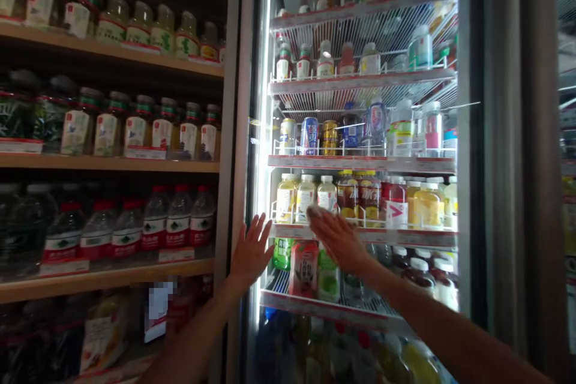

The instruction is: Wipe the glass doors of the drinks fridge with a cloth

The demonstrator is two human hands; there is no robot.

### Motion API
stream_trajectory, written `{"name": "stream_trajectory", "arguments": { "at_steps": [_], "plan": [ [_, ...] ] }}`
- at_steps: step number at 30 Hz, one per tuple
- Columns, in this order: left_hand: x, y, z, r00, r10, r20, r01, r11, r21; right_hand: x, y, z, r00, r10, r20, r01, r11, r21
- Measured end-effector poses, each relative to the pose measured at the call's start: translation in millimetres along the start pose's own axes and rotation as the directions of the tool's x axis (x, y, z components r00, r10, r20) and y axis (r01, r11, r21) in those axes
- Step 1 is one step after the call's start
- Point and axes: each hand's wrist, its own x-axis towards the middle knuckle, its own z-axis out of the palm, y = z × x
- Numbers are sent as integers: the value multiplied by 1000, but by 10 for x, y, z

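My left hand (252, 252) is raised at the left edge of a lit drinks cooler (246, 102), its fingers spread over the door frame. Stretched out flat, the fingers of my right hand (338, 239) are in front of the cooler's middle shelves. A small pale patch shows at its fingertips, too blurred to name. Behind that hand stand pale yellow bottles with white caps (306, 199) and dark tea bottles with yellow caps (347, 195). Lower down are a red pack (303, 269) and a green bottle (328, 279). I cannot tell whether either hand touches glass.
To the left, wooden shelves (108, 165) carry jars and bottles, among them red-capped water bottles (179, 219). Upper cooler racks hold cans (309, 135) and more bottles. A metal post (501, 162) borders the cooler on the right. A blurred-out patch (159, 306) covers something at lower left.
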Motion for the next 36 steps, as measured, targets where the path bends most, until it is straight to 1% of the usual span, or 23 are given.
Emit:
{"name": "stream_trajectory", "arguments": {
  "at_steps": [2, 3, 5, 6, 7, 9, 10, 11, 13, 15, 16, 18, 20, 22, 24, 25, 26, 28, 29, 30, 32, 34, 36],
  "plan": [
    [-67, 61, -5, 1000, 3, 1, -3, 1000, -12, -402, -322, 170, 993, -96, 65, 95, 995, 30],
    [-96, 95, -8, 1000, 14, 0, -14, 1000, -18, -555, -424, 221, 984, -157, 87, 154, 987, 44],
    [-139, 164, -15, 999, 50, 3, -50, 998, -29, -685, -459, 234, 961, -258, 101, 254, 966, 51],
    [-150, 199, -19, 998, 68, 10, -67, 997, -32, -657, -395, 198, 961, -263, 90, 261, 965, 34],
    [-156, 231, -26, 997, 78, 17, -77, 997, -32, -578, -290, 143, 972, -224, 64, 225, 974, 4],
    [-154, 289, -46, 997, 63, 34, -63, 998, -20, -351, -33, 16, 998, -63, -21, 61, 996, -61],
    [-151, 312, -59, 998, 49, 47, -48, 999, -12, -250, 74, -31, 998, 12, -66, -18, 997, -80],
    [-149, 331, -72, 997, 37, 62, -37, 999, -4, -187, 142, -55, 993, 53, -101, -62, 994, -87],
    [-153, 356, -89, 995, 22, 94, -23, 1000, 7, -228, 117, -17, 991, 33, -126, -44, 995, -87],
    [-178, 376, -89, 993, 17, 114, -20, 1000, 21, -499, -105, 120, 994, -46, -101, 38, 996, -81],
    [-200, 390, -84, 993, 18, 116, -22, 999, 30, -695, -257, 206, 995, -78, -67, 73, 994, -76],
    [-260, 438, -69, 994, 40, 104, -44, 998, 33, -1110, -544, 356, 987, -151, -60, 148, 987, -63],
    [-326, 512, -50, 993, 83, 88, -84, 996, 9, -1433, -698, 421, 975, -220, -41, 218, 974, -60],
    [-380, 603, -27, 992, 107, 73, -106, 994, -18, -1568, -655, 384, 955, -296, -15, 294, 954, -64],
    [-415, 700, 3, 994, 99, 50, -98, 995, -30, -1518, -450, 279, 958, -286, -14, 283, 955, -85],
    [-427, 749, 21, 995, 91, 31, -90, 995, -34, -1450, -318, 217, 976, -217, -36, 212, 972, -103],
    [-439, 799, 42, 996, 88, 11, -88, 995, -38, -1374, -189, 160, 992, -107, -70, 98, 988, -121],
    [-464, 902, 88, 995, 99, -27, -100, 994, -42, -1270, 4, 79, 984, 103, -146, -123, 983, -136],
    [-479, 953, 111, 994, 105, -42, -107, 993, -44, -1269, 49, 63, 975, 145, -167, -169, 976, -137],
    [-496, 1001, 134, 993, 106, -55, -109, 993, -47, -1314, 55, 64, 978, 135, -161, -158, 977, -143],
    [-527, 1081, 171, 994, 81, -72, -86, 994, -66, -1536, -24, 104, 995, 21, -96, -36, 987, -159],
    [-551, 1127, 195, 995, 57, -83, -65, 993, -102, -1869, -147, 152, 996, -82, -27, 77, 985, -154],
    [-566, 1138, 204, 994, 55, -92, -66, 989, -129, -2198, -206, 160, 993, -115, 11, 115, 983, -143]
  ]
}}
